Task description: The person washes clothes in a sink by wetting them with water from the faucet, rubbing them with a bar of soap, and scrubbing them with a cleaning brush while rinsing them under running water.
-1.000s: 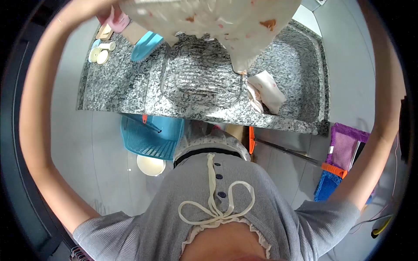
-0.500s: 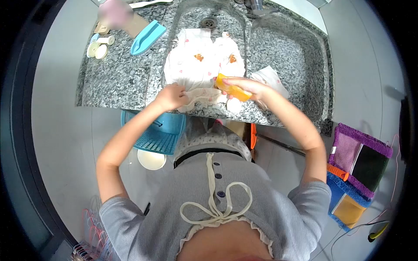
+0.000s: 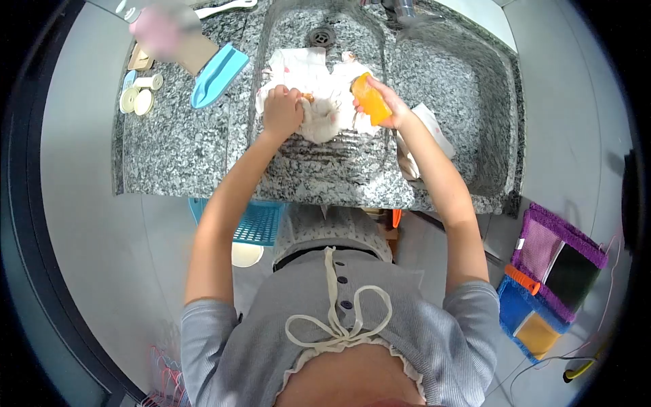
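Note:
A white garment (image 3: 298, 62) with small prints lies bunched in the left granite basin, its near edge drawn up over itself. My left hand (image 3: 283, 112) is closed on the gathered cloth at its near left part. In my right hand (image 3: 393, 107) is an orange bar of soap (image 3: 372, 100), raised just over the garment's right side. Below the cloth, ridges of a stone washboard (image 3: 319, 163) now show. A second white cloth (image 3: 434, 132) lies by the divider, partly behind my right forearm.
On the left counter are a light blue scoop-like brush (image 3: 220, 74), cream round pieces (image 3: 144, 102) and a blurred pink item (image 3: 156, 32). The drain (image 3: 321, 36) and faucet (image 3: 405, 10) are at the back. Below stand a blue basket (image 3: 258, 224) and mop pads (image 3: 559, 261).
Both hands have moved forward, away from my body. My left hand has pulled the garment's near edge up off the washboard. The soap has lifted and turned more upright.

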Tool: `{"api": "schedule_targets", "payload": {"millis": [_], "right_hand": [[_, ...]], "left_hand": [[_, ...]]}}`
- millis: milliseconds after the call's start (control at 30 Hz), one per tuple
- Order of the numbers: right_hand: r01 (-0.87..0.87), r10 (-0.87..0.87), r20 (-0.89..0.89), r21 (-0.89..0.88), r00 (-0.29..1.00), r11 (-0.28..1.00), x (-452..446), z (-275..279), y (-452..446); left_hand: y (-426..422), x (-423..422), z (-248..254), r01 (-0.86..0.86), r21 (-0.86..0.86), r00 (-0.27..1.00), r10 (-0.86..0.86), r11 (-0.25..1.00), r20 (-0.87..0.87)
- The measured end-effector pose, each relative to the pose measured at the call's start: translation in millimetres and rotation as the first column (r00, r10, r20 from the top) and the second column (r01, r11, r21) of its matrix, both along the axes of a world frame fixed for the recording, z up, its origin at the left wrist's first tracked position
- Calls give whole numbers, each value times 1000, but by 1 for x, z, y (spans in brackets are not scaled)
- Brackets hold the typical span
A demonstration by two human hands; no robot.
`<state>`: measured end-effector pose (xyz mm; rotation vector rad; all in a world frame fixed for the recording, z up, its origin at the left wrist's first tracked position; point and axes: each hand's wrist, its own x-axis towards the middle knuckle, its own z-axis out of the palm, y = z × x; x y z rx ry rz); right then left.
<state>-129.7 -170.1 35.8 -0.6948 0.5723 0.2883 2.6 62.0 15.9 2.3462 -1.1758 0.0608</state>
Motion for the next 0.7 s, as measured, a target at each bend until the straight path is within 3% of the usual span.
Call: {"api": "schedule_targets", "payload": {"millis": [67,200,267,333,433,533,600,633,667,700], "right_hand": [[54,-54,-1,-64,999,996,20,-8,-12],[132,-143,-31,-231,989,964,47,-4,-20],[85,-106,-67,-259,992,962,50,-2,-20],[-51,40,-36,-425,999,904,37,15,-17],[-243,351,19,-686,936,686,4,38,-14],[-365,567,83,-687,820,629,-32,79,1],[-393,661,181,-680,729,619,-55,86,12],[-469,681,147,-620,717,628,-62,93,18],[-541,702,112,-557,703,630,-68,100,23],[-503,708,164,-595,687,627,-75,96,28]], "left_hand": [[-13,24,-12,2,-110,998,5,994,62],[-36,64,-26,31,-134,996,-19,990,84],[-36,66,-15,56,-41,998,-56,998,8],[-25,58,2,87,67,995,-83,994,-55],[12,36,9,121,20,993,-120,993,-9],[43,3,49,212,272,971,-171,939,-167],[65,-13,67,284,383,956,-291,879,-43],[70,-14,76,314,440,934,-356,841,15],[62,-11,100,347,569,938,-291,746,-190],[46,-6,133,400,668,910,-184,628,-371]]}}
